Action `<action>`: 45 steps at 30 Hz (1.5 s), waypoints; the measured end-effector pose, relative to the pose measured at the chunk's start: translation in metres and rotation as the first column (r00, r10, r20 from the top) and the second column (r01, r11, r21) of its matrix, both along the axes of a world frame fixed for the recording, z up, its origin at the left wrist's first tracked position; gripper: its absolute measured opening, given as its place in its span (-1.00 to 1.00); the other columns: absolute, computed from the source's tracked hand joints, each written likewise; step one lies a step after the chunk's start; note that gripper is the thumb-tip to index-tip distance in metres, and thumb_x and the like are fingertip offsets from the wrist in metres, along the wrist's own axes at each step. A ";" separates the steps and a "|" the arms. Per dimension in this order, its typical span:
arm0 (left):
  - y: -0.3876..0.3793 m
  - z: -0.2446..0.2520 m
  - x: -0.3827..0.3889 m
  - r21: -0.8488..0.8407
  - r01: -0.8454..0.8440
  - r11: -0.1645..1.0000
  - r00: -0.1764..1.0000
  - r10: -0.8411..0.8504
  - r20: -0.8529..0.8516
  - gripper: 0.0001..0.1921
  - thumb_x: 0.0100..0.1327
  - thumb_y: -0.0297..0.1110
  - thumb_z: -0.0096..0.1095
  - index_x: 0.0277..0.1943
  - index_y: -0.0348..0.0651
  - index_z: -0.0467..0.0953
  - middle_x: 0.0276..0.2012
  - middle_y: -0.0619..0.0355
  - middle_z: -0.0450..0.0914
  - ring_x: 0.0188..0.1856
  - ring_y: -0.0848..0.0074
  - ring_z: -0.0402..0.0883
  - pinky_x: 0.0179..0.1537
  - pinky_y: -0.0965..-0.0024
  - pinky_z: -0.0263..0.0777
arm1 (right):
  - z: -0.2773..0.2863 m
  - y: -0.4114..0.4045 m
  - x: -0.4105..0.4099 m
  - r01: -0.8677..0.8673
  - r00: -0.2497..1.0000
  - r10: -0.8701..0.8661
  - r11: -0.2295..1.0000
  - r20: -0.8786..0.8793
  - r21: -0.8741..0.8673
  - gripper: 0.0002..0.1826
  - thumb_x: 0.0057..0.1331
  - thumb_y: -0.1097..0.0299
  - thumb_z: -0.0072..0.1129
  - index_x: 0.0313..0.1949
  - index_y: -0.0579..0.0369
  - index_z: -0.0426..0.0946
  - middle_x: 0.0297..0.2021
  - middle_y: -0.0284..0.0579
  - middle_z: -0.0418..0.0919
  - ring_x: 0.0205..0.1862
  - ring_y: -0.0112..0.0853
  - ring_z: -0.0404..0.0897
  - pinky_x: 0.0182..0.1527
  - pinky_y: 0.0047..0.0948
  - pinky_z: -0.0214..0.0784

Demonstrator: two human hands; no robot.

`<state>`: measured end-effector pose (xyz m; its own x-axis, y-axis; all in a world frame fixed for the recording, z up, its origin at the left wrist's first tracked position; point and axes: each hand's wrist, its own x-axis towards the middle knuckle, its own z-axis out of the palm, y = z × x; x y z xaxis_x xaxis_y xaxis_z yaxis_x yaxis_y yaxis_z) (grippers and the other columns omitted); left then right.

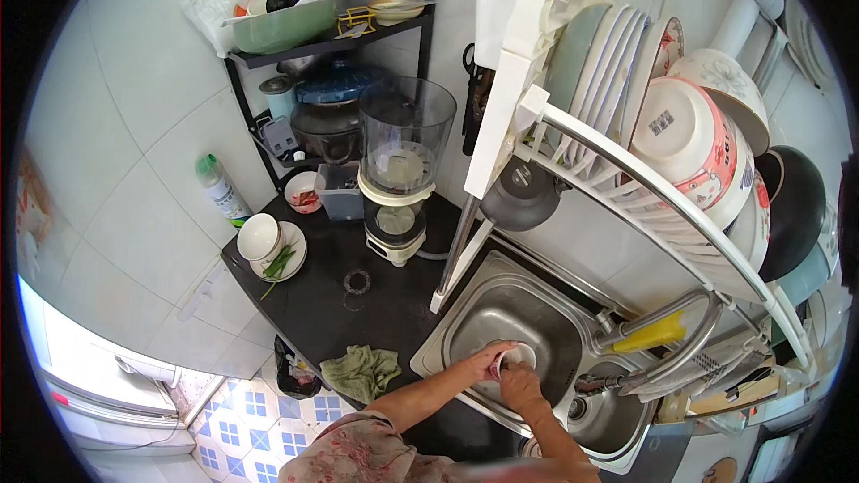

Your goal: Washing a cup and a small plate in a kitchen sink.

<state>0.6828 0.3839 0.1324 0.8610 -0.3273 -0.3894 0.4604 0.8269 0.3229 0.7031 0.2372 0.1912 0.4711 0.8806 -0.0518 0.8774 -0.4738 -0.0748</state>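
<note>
Over the larger basin of the stainless steel sink (503, 312), my left hand (488, 359) grips a small white bowl or cup (525, 353) by its side. My right hand (520, 386) has its fingers at and partly inside the mouth of the same vessel; whether it holds anything there is hidden. A curved metal faucet (698, 342) with a yellow part reaches over the smaller basin to the right. On the black counter, left of the sink, lies a crumpled green cloth (362, 373).
A white dish rack (530, 104) with plates, bowls and a black pan rises above the sink. A clear cylindrical dispenser (406, 141), a bowl (259, 237) on a saucer with green leaves, and a black corner shelf (322, 47) stand at the back left. A black bag (295, 372) hangs beside the counter.
</note>
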 end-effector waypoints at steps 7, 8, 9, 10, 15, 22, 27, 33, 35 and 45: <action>-0.027 -0.010 -0.005 0.146 -0.296 0.944 0.928 0.248 0.280 -0.46 0.28 -0.17 0.30 0.28 -0.12 0.41 -0.12 0.27 0.59 -0.05 0.53 0.59 -0.03 0.40 0.53 | 0.014 0.021 0.007 0.352 0.908 -0.292 0.920 -0.299 0.171 -0.80 0.08 0.31 0.23 -0.36 0.16 0.59 -0.46 0.16 0.62 -0.34 0.06 0.64 -0.20 -0.04 0.50; -0.028 -0.010 -0.003 0.050 -0.298 0.953 0.937 0.283 0.204 -0.50 0.27 -0.18 0.30 0.22 -0.13 0.45 -0.15 0.24 0.60 -0.09 0.52 0.61 -0.06 0.40 0.54 | 0.019 0.023 0.005 0.453 0.840 -0.369 0.881 -0.398 0.139 -0.79 0.08 0.31 0.24 -0.34 0.17 0.58 -0.44 0.16 0.62 -0.32 0.06 0.64 -0.19 -0.05 0.50; -0.028 -0.011 0.000 -0.045 -0.306 0.951 0.942 0.310 0.128 -0.55 0.25 -0.19 0.30 0.16 -0.15 0.50 -0.18 0.22 0.61 -0.13 0.51 0.63 -0.10 0.40 0.56 | 0.024 0.027 0.003 0.545 0.757 -0.437 0.833 -0.486 0.100 -0.78 0.08 0.31 0.24 -0.32 0.18 0.58 -0.41 0.16 0.62 -0.31 0.05 0.63 -0.18 -0.07 0.50; -0.024 -0.020 -0.001 -0.044 -0.306 0.951 0.943 0.309 0.127 -0.55 0.25 -0.19 0.30 0.16 -0.15 0.50 -0.18 0.22 0.61 -0.13 0.51 0.63 -0.10 0.40 0.56 | 0.022 0.025 0.002 0.546 0.756 -0.437 0.832 -0.487 0.100 -0.78 0.08 0.31 0.24 -0.32 0.18 0.58 -0.41 0.16 0.62 -0.31 0.05 0.63 -0.18 -0.07 0.50; -0.015 -0.048 0.000 0.022 -0.009 1.000 0.994 0.012 -0.108 -0.69 0.13 -0.14 0.38 -0.13 -0.09 0.60 -0.26 0.12 0.66 -0.23 0.40 0.68 -0.20 0.26 0.60 | 0.002 -0.002 -0.003 0.013 0.993 -0.025 0.995 -0.111 -0.099 -0.80 0.12 0.35 0.20 -0.25 0.10 0.61 -0.31 0.12 0.66 -0.23 -0.02 0.66 -0.12 -0.06 0.51; -0.020 -0.043 -0.004 -0.021 -0.011 1.000 0.999 0.011 -0.032 -0.75 0.20 -0.25 0.33 -0.11 -0.16 0.59 -0.18 0.13 0.66 -0.13 0.38 0.67 -0.06 0.26 0.57 | 0.025 0.013 -0.002 0.113 0.930 -0.204 0.950 -0.306 -0.292 -0.83 0.16 0.41 0.20 -0.25 0.13 0.63 -0.21 -0.02 0.68 -0.18 -0.16 0.68 -0.13 -0.15 0.53; -0.030 -0.034 0.001 -0.132 -0.107 0.985 0.983 0.125 0.136 -0.79 0.26 -0.23 0.31 -0.14 -0.13 0.60 -0.21 0.16 0.65 -0.11 0.42 0.67 -0.03 0.28 0.56 | -0.027 -0.003 0.016 0.806 0.094 -0.203 0.590 -0.975 -0.045 -0.48 0.07 0.24 0.41 0.02 0.15 0.55 -0.18 -0.09 0.63 -0.18 -0.41 0.62 -0.09 -0.30 0.50; -0.013 -0.037 -0.003 -0.012 0.055 0.998 0.995 -0.056 -0.080 -0.80 0.22 -0.23 0.29 -0.16 -0.10 0.61 -0.27 0.17 0.67 -0.25 0.46 0.66 -0.21 0.34 0.59 | 0.022 0.008 0.003 0.287 0.739 -0.324 0.945 -0.591 -0.159 -0.54 0.10 0.25 0.36 0.00 0.06 0.53 -0.05 0.05 0.63 -0.05 -0.12 0.66 0.01 -0.19 0.50; -0.022 -0.017 -0.005 0.011 0.066 0.998 0.997 -0.065 -0.050 -0.79 0.21 -0.22 0.31 -0.16 -0.09 0.61 -0.26 0.17 0.67 -0.24 0.46 0.67 -0.22 0.32 0.59 | 0.017 -0.001 0.005 0.154 0.839 -0.280 0.944 -0.466 -0.291 -0.55 0.10 0.23 0.36 -0.01 0.05 0.54 -0.05 0.07 0.63 -0.02 -0.08 0.64 0.03 -0.16 0.49; -0.040 -0.057 0.004 -0.106 -0.054 0.993 0.998 0.052 -0.021 -0.79 0.25 -0.18 0.33 -0.19 -0.11 0.62 -0.16 0.06 0.68 -0.13 0.41 0.69 -0.07 0.22 0.59 | 0.003 -0.003 0.013 0.640 0.269 -0.212 0.768 -0.939 0.010 -0.48 0.03 0.18 0.45 -0.04 0.11 0.54 -0.10 0.13 0.63 -0.04 -0.02 0.64 0.02 -0.14 0.48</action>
